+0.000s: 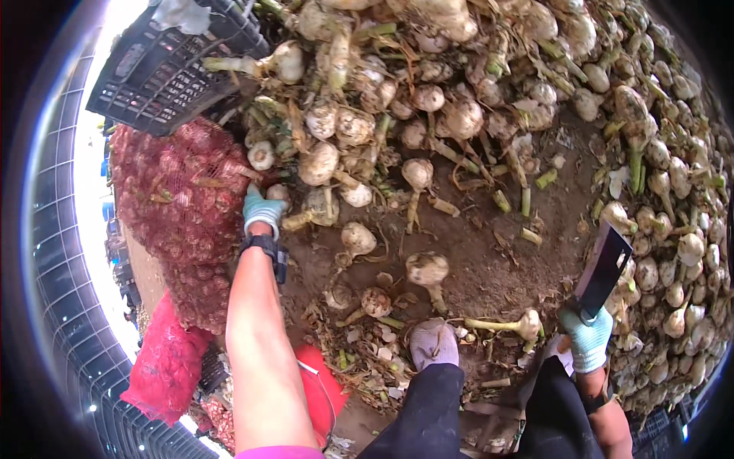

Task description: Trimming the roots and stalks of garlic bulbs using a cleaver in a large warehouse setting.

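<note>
My left hand [264, 208], in a pale green glove, reaches forward beside a full red mesh sack. Its fingers and thumb curl round a garlic bulb [278, 193] at the near edge of the heap; part of the grip is hidden by the glove. At the right, my right hand [587, 333], gloved alike, is closed on the handle of a cleaver [604, 269], whose broad dark blade points up and away. Loose garlic bulbs with cut stems, such as one bulb [427, 268], lie on the soil between my hands.
A large garlic heap [459, 115] covers the far side; trimmed bulbs [680, 252] are piled at right. At left are the mesh sack [180, 206], a black plastic crate [180, 73] and a pink sack [170, 363]. Something red [317, 390] lies beside my left forearm.
</note>
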A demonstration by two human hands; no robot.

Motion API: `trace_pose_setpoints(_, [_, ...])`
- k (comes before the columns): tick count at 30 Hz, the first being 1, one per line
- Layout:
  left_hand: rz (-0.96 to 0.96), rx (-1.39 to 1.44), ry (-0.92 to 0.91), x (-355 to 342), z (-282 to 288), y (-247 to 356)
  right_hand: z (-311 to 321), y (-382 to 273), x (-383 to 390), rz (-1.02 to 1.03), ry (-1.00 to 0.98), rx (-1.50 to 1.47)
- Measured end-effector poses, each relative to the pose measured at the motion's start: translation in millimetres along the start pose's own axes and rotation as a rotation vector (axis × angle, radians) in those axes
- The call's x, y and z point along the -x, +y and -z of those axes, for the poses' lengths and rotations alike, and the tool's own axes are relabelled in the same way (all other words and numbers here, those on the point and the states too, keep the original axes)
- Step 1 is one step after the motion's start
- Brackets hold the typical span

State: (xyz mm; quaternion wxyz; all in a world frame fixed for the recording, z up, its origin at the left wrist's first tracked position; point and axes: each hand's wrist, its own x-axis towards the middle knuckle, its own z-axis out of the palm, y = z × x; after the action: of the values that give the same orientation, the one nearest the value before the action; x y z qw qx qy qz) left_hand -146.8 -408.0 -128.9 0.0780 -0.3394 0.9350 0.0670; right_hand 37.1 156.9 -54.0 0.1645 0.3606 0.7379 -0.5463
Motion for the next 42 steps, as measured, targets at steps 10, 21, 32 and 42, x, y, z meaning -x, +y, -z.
trace_pose_setpoints(10, [0.313, 0.976, -0.530, 46.5, -26.0, -18.0, -3.4, -15.4, 5.5, 0.036, -0.042, -0.160])
trace_pose_setpoints(21, [-0.468, 0.131, -0.530, 233.0, 6.7, 126.1, -6.3, -21.6, 25.1, 0.149, -0.168, 0.017])
trace_pose_setpoints(32, [-0.328, 1.253, -1.092, 372.2, 33.0, 205.0, 22.2, -26.9, 38.8, 1.005, -0.069, 0.622])
trace_pose_setpoints(42, [-0.518, 1.044, -0.940, 392.6, 30.1, 211.3, 25.3, -6.3, 29.2, 1.098, -0.030, 0.428])
